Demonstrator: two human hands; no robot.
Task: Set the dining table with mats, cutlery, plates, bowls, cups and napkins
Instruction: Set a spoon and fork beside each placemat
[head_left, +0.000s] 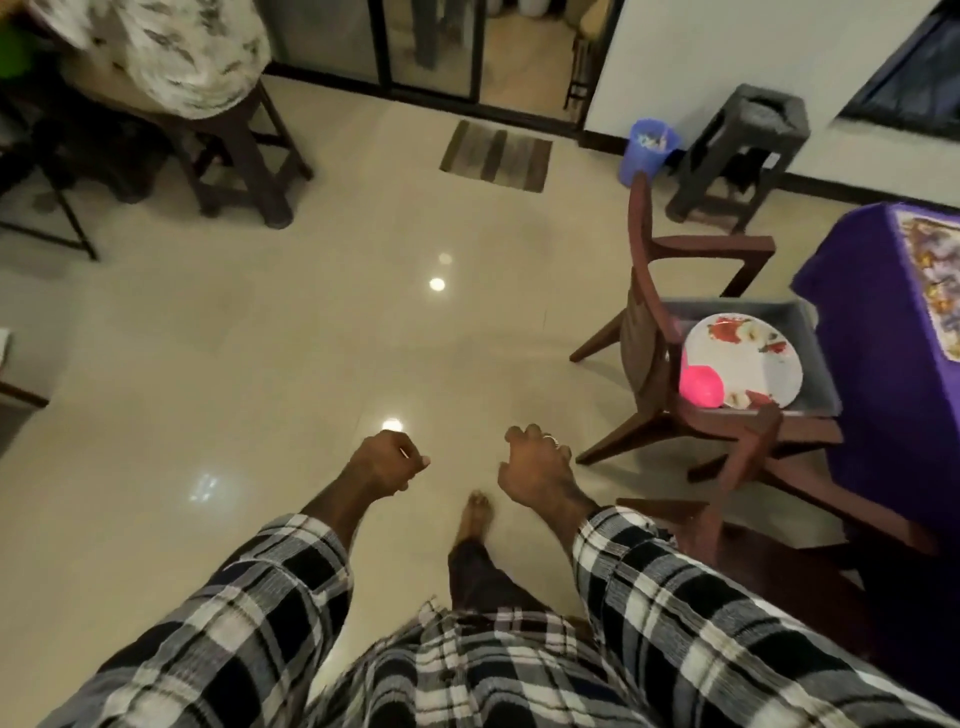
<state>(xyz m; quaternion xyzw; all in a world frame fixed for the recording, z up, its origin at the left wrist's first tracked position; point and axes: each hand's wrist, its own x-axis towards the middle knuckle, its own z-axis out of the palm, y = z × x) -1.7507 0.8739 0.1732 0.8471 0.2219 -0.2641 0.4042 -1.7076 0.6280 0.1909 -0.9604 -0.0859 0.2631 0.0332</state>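
Head view — left hand and right hand loosely curled, holding nothing, above the floor. Plate lies in a grey tray on the chair.

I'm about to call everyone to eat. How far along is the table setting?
Early. Done: one patterned mat lies on the purple-clothed table. In hand: nothing; both hands hold nothing. Left: the plate and pink cup sit in a grey tray on the chair.

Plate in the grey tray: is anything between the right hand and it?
The chair's wooden arm crosses in front of the tray; a pink cup overlaps the plate's near edge. The right hand holds nothing.
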